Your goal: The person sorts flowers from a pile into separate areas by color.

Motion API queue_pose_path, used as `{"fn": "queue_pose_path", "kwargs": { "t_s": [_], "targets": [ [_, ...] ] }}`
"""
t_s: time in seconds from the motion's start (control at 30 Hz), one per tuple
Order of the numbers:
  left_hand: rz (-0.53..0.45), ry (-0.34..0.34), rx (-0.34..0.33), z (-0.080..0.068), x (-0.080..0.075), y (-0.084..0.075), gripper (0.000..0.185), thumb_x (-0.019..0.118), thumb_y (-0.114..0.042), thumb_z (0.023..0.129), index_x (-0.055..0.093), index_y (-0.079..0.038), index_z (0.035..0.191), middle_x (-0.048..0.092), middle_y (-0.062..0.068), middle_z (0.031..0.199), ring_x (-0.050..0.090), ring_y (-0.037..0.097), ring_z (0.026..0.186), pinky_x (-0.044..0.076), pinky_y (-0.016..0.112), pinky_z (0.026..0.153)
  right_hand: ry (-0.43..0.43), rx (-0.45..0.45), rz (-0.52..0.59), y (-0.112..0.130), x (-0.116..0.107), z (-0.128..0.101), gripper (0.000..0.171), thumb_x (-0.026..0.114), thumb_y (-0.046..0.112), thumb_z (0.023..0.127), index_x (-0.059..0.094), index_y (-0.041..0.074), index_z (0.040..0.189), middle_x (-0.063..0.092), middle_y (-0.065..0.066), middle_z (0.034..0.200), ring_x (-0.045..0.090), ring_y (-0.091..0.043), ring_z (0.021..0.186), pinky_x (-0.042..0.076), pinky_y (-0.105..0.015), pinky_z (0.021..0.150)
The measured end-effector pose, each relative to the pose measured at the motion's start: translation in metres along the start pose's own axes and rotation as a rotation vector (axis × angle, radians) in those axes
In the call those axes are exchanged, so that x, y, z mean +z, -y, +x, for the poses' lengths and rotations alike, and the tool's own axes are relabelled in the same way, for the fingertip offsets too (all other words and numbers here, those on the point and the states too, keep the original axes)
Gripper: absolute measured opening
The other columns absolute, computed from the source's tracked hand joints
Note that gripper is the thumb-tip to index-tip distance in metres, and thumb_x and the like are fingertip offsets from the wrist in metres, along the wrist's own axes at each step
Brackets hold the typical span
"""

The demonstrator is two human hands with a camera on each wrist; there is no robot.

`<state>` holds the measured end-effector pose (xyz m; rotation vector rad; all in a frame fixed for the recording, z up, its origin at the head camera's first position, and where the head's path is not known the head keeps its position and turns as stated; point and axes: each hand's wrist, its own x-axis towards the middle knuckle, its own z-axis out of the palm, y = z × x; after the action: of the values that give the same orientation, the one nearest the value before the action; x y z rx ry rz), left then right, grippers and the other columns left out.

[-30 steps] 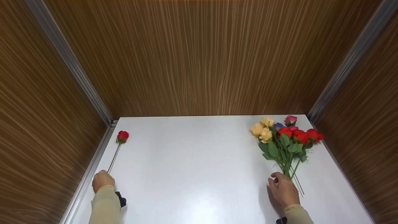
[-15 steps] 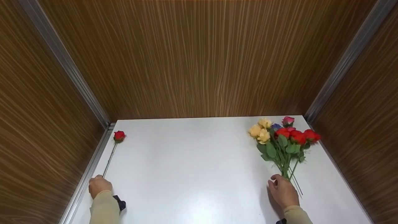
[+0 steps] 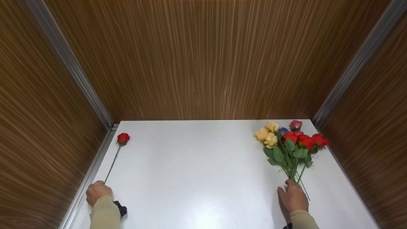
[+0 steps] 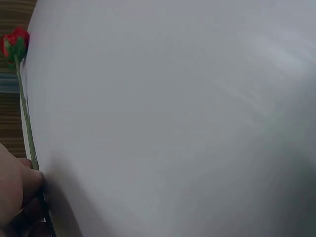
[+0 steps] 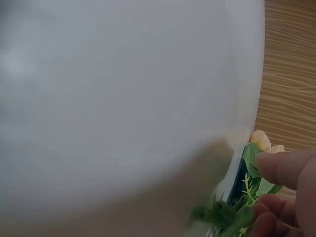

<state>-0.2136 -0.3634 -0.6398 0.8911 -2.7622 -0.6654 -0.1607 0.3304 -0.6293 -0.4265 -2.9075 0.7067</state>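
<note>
Table (image 3: 190,159), rose (image 3: 123,139) near left edge, left hand (image 3: 99,192) at its near end, bouquet (image 3: 290,145) at rear right, right hand (image 3: 294,196) at its near end, panel (image 3: 203,63) behind.

We see a white table (image 3: 203,165). On it, we find bunched flowers (image 3: 290,143) at right, a red rose (image 3: 123,139) at left.

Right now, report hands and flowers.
Left hand grips red rose by stem. Right hand at mixed bouquet, grip unclear. Stem ends jut beside that hand.
</note>
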Motion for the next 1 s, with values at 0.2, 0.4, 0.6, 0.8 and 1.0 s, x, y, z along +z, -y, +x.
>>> {"fn": "queue_pose_path", "kwargs": {
  "t_s": [0.2, 0.4, 0.6, 0.8, 1.0],
  "targets": [
    [0.009, 0.011, -0.01, -0.004, 0.003, 0.002, 0.027, 0.05, 0.001, 0.088, 0.06, 0.01, 0.111, 0.054, 0.036, 0.098, 0.052, 0.054, 0.096, 0.044, 0.057, 0.077, 0.004, 0.082, 0.006, -0.004, -0.002, 0.002, 0.046, 0.065, 0.022, 0.089, 0.048, -0.011, 0.116, 0.063, -0.033, 0.094, 0.063, -0.047, 0.081, 0.05, -0.054, 0.063],
    [0.004, 0.015, -0.008, -0.007, 0.005, 0.001, 0.027, 0.051, -0.001, 0.086, 0.059, 0.011, 0.109, 0.053, 0.034, 0.096, 0.05, 0.052, 0.096, 0.043, 0.057, 0.078, 0.057, 0.175, 0.05, -0.01, -0.008, 0.005, 0.033, 0.06, 0.019, 0.092, 0.05, -0.011, 0.104, 0.064, -0.028, 0.084, 0.065, -0.042, 0.073, 0.05, -0.05, 0.058],
    [-0.031, 0.02, -0.017, -0.008, 0.005, 0.002, 0.03, 0.05, -0.003, 0.086, 0.059, 0.011, 0.111, 0.051, 0.034, 0.101, 0.047, 0.052, 0.101, 0.04, 0.06, 0.083, 0.093, 0.146, 0.025, -0.018, -0.013, 0.009, 0.029, 0.052, 0.018, 0.095, 0.053, -0.011, 0.092, 0.063, -0.028, 0.077, 0.065, -0.042, 0.07, 0.051, -0.05, 0.056],
    [-0.047, 0.02, -0.021, -0.008, 0.003, 0.003, 0.031, 0.046, -0.004, 0.088, 0.058, 0.011, 0.111, 0.05, 0.035, 0.101, 0.046, 0.052, 0.101, 0.038, 0.06, 0.084, 0.124, 0.151, 0.026, -0.021, -0.016, 0.011, 0.031, 0.047, 0.02, 0.096, 0.058, -0.007, 0.087, 0.064, -0.022, 0.074, 0.063, -0.033, 0.065, 0.049, -0.048, 0.055],
    [-0.059, 0.037, -0.022, -0.007, 0.001, 0.002, 0.032, 0.044, -0.007, 0.089, 0.058, 0.011, 0.112, 0.05, 0.034, 0.102, 0.045, 0.052, 0.102, 0.037, 0.061, 0.086, 0.151, 0.152, 0.027, -0.023, -0.017, 0.012, 0.028, 0.048, 0.02, 0.096, 0.055, -0.006, 0.088, 0.062, -0.017, 0.072, 0.059, -0.027, 0.062, 0.048, -0.046, 0.055]
  ]
}}
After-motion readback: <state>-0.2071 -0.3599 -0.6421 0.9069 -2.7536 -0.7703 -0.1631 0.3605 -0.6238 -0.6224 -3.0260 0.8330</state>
